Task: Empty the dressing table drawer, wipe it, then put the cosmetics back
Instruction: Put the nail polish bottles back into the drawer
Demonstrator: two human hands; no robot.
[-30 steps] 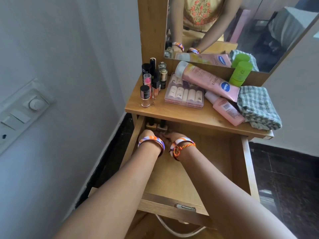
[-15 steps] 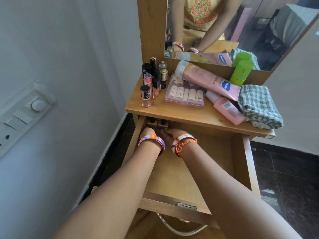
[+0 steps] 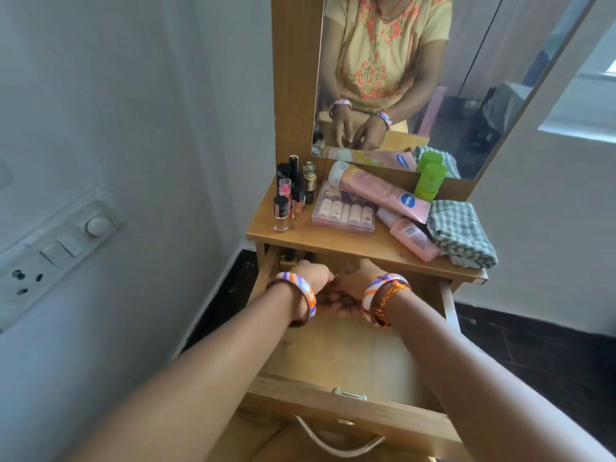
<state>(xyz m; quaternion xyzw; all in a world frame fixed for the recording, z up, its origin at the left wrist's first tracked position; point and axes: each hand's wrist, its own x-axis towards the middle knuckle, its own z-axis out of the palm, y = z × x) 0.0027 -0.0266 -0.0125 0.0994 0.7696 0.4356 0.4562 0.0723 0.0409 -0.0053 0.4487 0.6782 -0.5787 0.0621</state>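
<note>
The head view looks down on a wooden dressing table (image 3: 333, 240) with its drawer (image 3: 350, 358) pulled out toward the person. Both hands reach into the back of the drawer, under the front edge of the tabletop. The left hand (image 3: 313, 278) and the right hand (image 3: 356, 281) meet with fingers curled down around something small and dark between them; what it is, and which hand grips it, cannot be told. Each wrist wears one striped bangle, and the right wrist also carries a red and yellow thread. At the drawer's back left corner two small bottles (image 3: 295, 258) stand upright, just beside the left hand. The rest of the drawer floor shows bare wood.

On the tabletop, a cluster of about seven small bottles and tubes (image 3: 293, 195) stands at the left edge, with one nail polish bottle (image 3: 281, 213) nearest the front. Beside it lies one clear flat case (image 3: 343, 211) holding a row of pale pieces. One large pink tube (image 3: 380, 191) with a blue round logo lies across the case's back edge. One smaller pink tube (image 3: 413, 238) lies near the front right, touching one folded green checked cloth (image 3: 461, 231) at the right edge. One green bottle (image 3: 430, 181) stands against the mirror (image 3: 466, 78) at the back.

One white switch panel (image 3: 56, 245) is on the wall to the left.
</note>
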